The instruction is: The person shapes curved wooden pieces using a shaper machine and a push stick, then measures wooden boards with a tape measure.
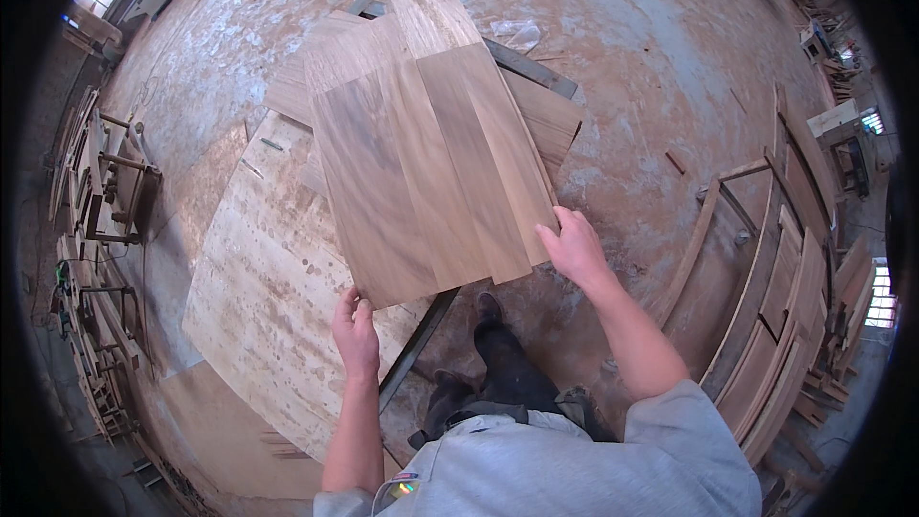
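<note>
Several wooden boards lie edge to edge as a wide wood panel (423,179), with a stepped lower end and differing grain. My left hand (357,334) pinches its lower left corner between thumb and fingers. On the right edge, near the lower right corner, my right hand (572,240) grips with the thumb on top. A paler wood piece (438,18) shows at the panel's far end. Under it, another wooden panel (549,118) sticks out to the right at an angle. Whether the held panel rests on the ones below is hidden.
A stained plywood sheet (266,230) spreads to the left, bearing a green pen-like object (271,144) and a thin marker (252,169). Grey bars (535,68) support the stack. Wooden frames and boards (790,301) lean at right; racks of lumber (108,179) stand at left.
</note>
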{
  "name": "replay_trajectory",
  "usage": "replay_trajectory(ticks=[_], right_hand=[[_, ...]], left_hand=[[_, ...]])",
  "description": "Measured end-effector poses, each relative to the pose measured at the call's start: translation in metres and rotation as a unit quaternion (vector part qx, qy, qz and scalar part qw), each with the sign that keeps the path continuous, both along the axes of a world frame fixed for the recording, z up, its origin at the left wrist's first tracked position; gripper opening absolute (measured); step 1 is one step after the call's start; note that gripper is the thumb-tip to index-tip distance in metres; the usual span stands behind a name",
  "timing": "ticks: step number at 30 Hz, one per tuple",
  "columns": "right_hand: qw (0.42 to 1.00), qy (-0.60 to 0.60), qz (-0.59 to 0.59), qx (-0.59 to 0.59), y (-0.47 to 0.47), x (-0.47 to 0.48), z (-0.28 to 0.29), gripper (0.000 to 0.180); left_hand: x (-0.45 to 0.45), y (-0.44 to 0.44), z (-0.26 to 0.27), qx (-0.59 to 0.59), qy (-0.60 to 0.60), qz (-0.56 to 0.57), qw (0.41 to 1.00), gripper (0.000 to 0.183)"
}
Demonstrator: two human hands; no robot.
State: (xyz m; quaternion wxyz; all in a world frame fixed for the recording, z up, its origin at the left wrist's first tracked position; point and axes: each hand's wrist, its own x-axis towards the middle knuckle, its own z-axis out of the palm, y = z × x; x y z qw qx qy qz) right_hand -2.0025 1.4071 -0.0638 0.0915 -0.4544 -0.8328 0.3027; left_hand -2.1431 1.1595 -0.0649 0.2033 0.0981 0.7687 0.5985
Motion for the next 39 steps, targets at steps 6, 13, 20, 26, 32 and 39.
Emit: replay_trajectory(ticks=[6,13,20,26,32,39], right_hand=[[0.993,0.070,-0.089,-0.047,-0.010,0.003,-0.007,0.034],[0.968,0.186,-0.120,-0.121,-0.052,0.067,0.006,0.030],[0.879,0.357,-0.171,-0.265,-0.251,0.171,0.037,0.022],[0.898,0.258,-0.228,-0.273,-0.383,0.241,0.048,0.030],[0.877,0.245,-0.305,-0.278,-0.480,0.368,0.060,0.028],[0.814,0.263,-0.473,-0.212,-0.632,0.586,0.019,0.024]], left_hand=[[0.005,-0.005,-0.002,-0.008,-0.061,0.043,0.997,0.032],[0.034,-0.045,0.008,-0.002,0.044,-0.060,0.997,0.031],[0.133,-0.053,0.039,0.204,-0.386,-0.370,0.820,0.043],[0.222,-0.097,0.077,0.195,-0.448,-0.451,0.747,0.055],[0.318,-0.158,0.091,0.105,-0.415,-0.443,0.787,0.051],[0.499,-0.224,0.081,0.107,-0.194,-0.469,0.855,0.051]])
